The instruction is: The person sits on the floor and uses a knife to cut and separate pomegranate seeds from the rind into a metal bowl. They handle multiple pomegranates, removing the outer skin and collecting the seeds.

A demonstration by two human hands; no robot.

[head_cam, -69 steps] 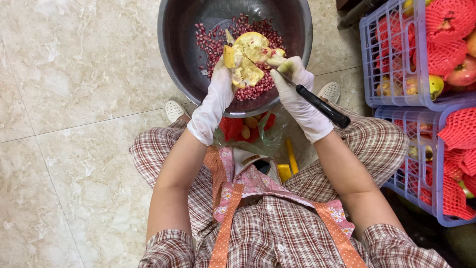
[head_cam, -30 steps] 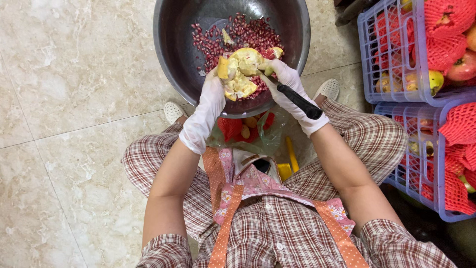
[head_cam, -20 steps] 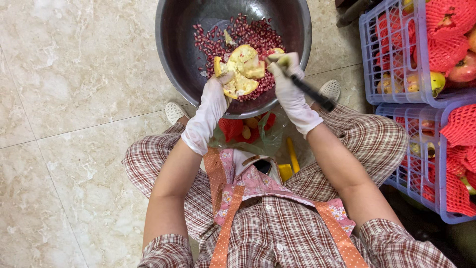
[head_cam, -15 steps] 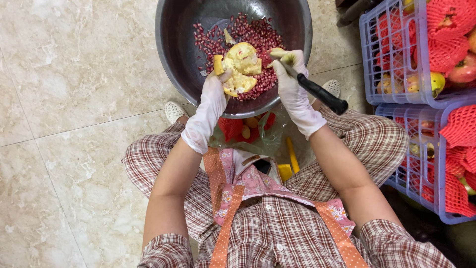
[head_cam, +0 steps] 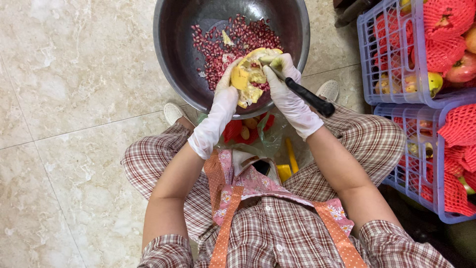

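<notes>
Steel bowl [head_cam: 173,54] on marble floor [head_cam: 74,99], red seeds [head_cam: 223,42] across its bottom. Left hand [head_cam: 225,92], gloved white, clenched on yellow pomegranate husk [head_cam: 250,74] over the 6 o'clock rim. Right hand [head_cam: 283,82] gripped black-handled knife [head_cam: 310,97] against the husk. Open floor toward 9 o'clock; lilac crates [head_cam: 372,64] of red-netted fruit [head_cam: 444,37] crowded 3 o'clock.

Left hand [head_cam: 224,97], right hand [head_cam: 285,82]: both clenched.
</notes>
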